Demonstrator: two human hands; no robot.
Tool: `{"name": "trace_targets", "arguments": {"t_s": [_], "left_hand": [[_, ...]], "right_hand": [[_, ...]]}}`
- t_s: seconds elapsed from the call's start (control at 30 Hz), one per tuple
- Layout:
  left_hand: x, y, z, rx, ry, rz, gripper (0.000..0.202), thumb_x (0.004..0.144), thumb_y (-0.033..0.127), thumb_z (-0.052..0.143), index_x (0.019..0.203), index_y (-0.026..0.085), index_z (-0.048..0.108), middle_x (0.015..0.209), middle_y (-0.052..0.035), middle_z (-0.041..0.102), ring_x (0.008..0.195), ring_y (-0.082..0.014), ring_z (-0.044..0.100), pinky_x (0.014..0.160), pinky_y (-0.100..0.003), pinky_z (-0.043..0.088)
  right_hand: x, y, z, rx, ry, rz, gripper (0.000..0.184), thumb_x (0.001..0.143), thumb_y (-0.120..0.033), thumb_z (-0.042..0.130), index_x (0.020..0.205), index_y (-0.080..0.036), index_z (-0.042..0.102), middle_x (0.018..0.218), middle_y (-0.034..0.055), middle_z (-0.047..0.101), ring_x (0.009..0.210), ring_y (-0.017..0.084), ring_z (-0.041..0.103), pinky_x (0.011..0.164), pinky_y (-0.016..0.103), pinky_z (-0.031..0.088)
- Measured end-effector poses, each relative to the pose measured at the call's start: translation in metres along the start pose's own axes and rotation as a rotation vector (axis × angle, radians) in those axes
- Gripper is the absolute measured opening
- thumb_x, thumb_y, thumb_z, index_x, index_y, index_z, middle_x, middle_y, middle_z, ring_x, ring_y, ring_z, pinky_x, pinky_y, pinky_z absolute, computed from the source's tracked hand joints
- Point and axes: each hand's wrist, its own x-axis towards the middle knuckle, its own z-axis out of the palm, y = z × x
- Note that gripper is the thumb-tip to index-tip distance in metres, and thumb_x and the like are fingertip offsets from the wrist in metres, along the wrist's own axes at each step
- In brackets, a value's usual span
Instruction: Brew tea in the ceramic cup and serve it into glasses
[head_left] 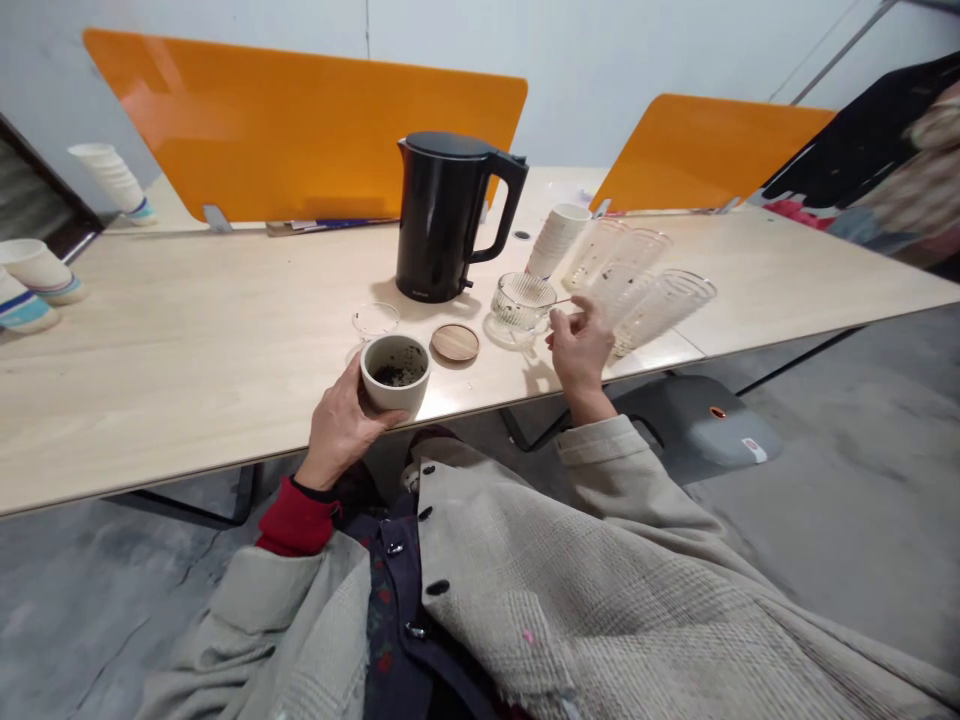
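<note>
A: What stands at the back?
B: A pale wall, with two orange panels along the far side of the light wooden worktop.
A: And the left grip?
B: Wrapped around a pale cup at the worktop's near edge; dark leafy bits lie inside it.
A: The right grip?
B: Fingers curled, just right of a ribbed glass cup with dark flecks in it. I can't tell whether they grasp it.
A: What sits between the two cups?
B: A round wooden disc, flat on the worktop.
A: Farther out?
B: A black kettle stands upright on the far side, its handle to the right. Right of it leans a paper cup stack, then slanting stacks of clear cups. More paper cups are well apart, at far left.
</note>
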Motion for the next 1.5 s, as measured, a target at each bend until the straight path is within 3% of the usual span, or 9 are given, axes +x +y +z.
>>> {"name": "trace_targets", "arguments": {"t_s": [0.17,0.4,0.53,0.67,0.9,1.03,1.13,1.27,1.5], "left_hand": [[0.000,-0.001,0.001,0.017,0.004,0.015,0.106,0.077,0.050,0.097,0.168,0.028,0.045,0.160,-0.0118,0.069,0.143,-0.0383,0.071,0.116,-0.049,0.062],[0.001,0.002,0.001,0.017,0.003,-0.005,0.105,0.078,0.047,0.097,0.167,0.029,0.045,0.158,-0.0109,0.071,0.141,-0.0379,0.072,0.116,-0.049,0.062],[0.001,0.002,0.001,0.020,0.005,-0.001,0.106,0.077,0.048,0.097,0.168,0.029,0.045,0.157,-0.0113,0.072,0.140,-0.0376,0.073,0.116,-0.048,0.062],[0.001,0.001,0.002,0.021,0.005,0.007,0.106,0.078,0.050,0.096,0.168,0.030,0.044,0.156,-0.0108,0.073,0.139,-0.0376,0.074,0.114,-0.048,0.063],[0.000,0.002,0.001,0.028,-0.008,-0.010,0.110,0.077,0.051,0.097,0.170,0.027,0.043,0.155,-0.0124,0.073,0.139,-0.0388,0.074,0.115,-0.049,0.062],[-0.001,0.004,0.001,0.026,-0.008,-0.004,0.108,0.078,0.050,0.096,0.170,0.027,0.043,0.160,-0.0124,0.070,0.142,-0.0387,0.072,0.116,-0.049,0.062],[-0.001,0.003,0.002,0.013,-0.004,0.001,0.109,0.078,0.049,0.096,0.170,0.028,0.042,0.164,-0.0131,0.066,0.144,-0.0394,0.070,0.116,-0.050,0.061],[-0.001,0.003,0.003,-0.014,-0.005,-0.006,0.111,0.079,0.051,0.096,0.172,0.028,0.040,0.167,-0.0138,0.063,0.146,-0.0390,0.069,0.117,-0.050,0.060],[-0.002,0.006,0.003,-0.013,-0.010,-0.008,0.113,0.078,0.047,0.098,0.172,0.027,0.038,0.169,-0.0148,0.061,0.149,-0.0372,0.067,0.119,-0.048,0.059]], "right_hand": [[-0.029,-0.020,-0.010,0.067,0.009,-0.108,0.054,0.100,-0.064,0.063,0.129,-0.019,0.066,0.078,-0.0021,0.066,0.061,0.018,0.065,0.072,0.038,0.058],[-0.068,-0.037,0.031,0.209,-0.291,-0.232,0.040,0.102,-0.059,0.063,0.118,-0.023,0.071,0.078,-0.0021,0.069,0.065,0.017,0.065,0.070,0.033,0.056],[-0.066,-0.037,0.055,-0.001,-0.459,-0.390,0.048,0.103,-0.053,0.062,0.135,-0.019,0.070,0.125,0.0178,0.078,0.112,0.032,0.073,0.101,0.051,0.060],[-0.058,-0.038,0.076,-0.313,-0.635,-0.502,0.068,0.098,-0.054,0.073,0.153,-0.015,0.064,0.165,0.0269,0.058,0.144,0.045,0.056,0.122,0.066,0.046],[-0.055,-0.039,0.084,-0.222,-0.629,-0.407,0.066,0.099,-0.054,0.070,0.151,-0.014,0.067,0.144,0.0235,0.070,0.133,0.041,0.062,0.120,0.062,0.049],[-0.057,-0.073,0.061,0.045,-0.565,-0.441,0.064,0.103,-0.064,0.064,0.152,-0.023,0.066,0.146,0.0178,0.070,0.139,0.037,0.062,0.124,0.061,0.048],[-0.066,-0.111,0.048,0.155,-0.645,-0.575,0.064,0.104,-0.067,0.064,0.154,-0.028,0.065,0.152,0.0145,0.067,0.144,0.035,0.060,0.126,0.058,0.046],[-0.081,-0.143,0.047,0.079,-0.803,-0.719,0.065,0.104,-0.064,0.066,0.157,-0.026,0.064,0.151,0.0157,0.067,0.140,0.037,0.059,0.123,0.060,0.048],[-0.088,-0.157,0.059,-0.181,-0.888,-0.871,0.062,0.108,-0.058,0.061,0.153,-0.015,0.066,0.146,0.0203,0.067,0.129,0.039,0.058,0.120,0.060,0.047]]}}
